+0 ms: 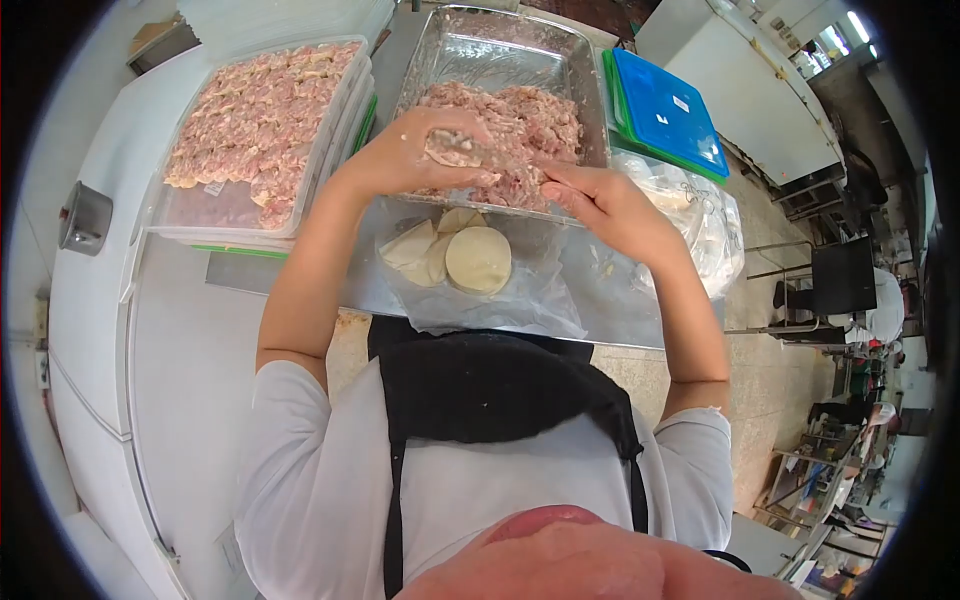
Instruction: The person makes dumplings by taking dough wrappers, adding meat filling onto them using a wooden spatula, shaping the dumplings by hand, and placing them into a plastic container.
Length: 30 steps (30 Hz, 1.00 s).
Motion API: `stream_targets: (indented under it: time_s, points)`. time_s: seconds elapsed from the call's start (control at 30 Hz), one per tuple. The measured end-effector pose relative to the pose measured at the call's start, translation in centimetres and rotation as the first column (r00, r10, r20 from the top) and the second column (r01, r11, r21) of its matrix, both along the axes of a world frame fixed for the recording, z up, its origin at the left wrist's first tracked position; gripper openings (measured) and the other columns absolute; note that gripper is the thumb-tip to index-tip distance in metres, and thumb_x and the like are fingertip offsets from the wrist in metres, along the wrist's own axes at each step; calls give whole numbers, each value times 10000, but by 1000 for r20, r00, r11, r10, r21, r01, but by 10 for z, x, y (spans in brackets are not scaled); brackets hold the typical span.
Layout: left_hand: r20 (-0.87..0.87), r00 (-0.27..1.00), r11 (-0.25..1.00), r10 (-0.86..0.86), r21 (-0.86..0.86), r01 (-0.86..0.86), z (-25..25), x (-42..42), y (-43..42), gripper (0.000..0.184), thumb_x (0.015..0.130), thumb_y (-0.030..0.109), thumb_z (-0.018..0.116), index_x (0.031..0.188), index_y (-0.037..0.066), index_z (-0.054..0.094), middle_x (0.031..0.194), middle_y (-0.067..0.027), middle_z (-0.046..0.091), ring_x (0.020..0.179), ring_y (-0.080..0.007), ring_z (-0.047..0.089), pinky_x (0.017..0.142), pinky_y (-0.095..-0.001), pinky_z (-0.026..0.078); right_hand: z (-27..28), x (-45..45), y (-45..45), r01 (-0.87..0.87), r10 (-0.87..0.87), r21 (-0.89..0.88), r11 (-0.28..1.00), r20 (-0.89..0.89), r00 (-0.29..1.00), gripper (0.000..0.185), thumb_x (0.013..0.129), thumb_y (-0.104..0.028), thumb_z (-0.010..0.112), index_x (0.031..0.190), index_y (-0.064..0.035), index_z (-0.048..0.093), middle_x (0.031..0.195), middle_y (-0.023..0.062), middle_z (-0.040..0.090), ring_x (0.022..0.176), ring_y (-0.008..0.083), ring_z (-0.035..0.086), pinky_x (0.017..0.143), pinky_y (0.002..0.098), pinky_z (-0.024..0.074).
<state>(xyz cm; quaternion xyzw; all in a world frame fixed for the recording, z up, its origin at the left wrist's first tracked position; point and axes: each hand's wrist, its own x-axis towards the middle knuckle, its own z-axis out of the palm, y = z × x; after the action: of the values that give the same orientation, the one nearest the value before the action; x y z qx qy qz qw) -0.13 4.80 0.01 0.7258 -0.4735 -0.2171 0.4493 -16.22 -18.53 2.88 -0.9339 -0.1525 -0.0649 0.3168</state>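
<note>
My left hand [425, 155] is cupped at the near left edge of a metal pan [590, 100], its fingers curled round a round of dough with ground meat on it, mostly hidden. From my right hand [615, 205], whose thumb and fingers are pinched together, a narrow flat spatula [485, 152] smeared with meat reaches across to the left palm. Pink ground meat [535, 110] fills the near part of the pan. Just in front of the pan, thin pale dough wrappers [478, 260] lie loosely stacked and overlapping on a clear plastic sheet [535, 300].
Left of the pan, stacked plastic trays [190, 233] hold rows of small meat dumplings [255, 120]. A metal pot [87, 217] stands farther left. Blue and green lids [668, 110] and a clear plastic bag [690, 225] lie at the right. Another person [885, 305] is at far right.
</note>
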Motion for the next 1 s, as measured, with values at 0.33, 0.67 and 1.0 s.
stream_targets:
  time_s: [0.33,0.67,1.0]
  points:
    - [233,930,959,285,-78,-274,4,-9,14,549,694,255,829,1143,28,609,1010,-56,620,973,-174,561,912,-335,427,-3,-4,-4,82,-75,-36,996,162,984,308,925,-257,589,1134,-37,641,1052,161,671,928,318,648,800,356,510]
    - [90,699,705,709,-109,-701,46,-13,182,501,768,156,725,1212,-6,558,1023,-83,617,906,-146,590,809,-295,484,-104,55,-57,244,-246,237,940,-22,969,361,937,-301,578,1206,-65,622,1109,179,661,981,265,654,864,315,473]
    - [513,599,509,615,323,-798,45,-36,179,721,742,203,696,1399,115,413,1174,-179,614,985,-268,614,911,-369,457,-104,53,-49,318,-325,66,946,164,931,286,906,-276,595,1094,-72,665,1089,137,663,977,326,635,832,384,499]
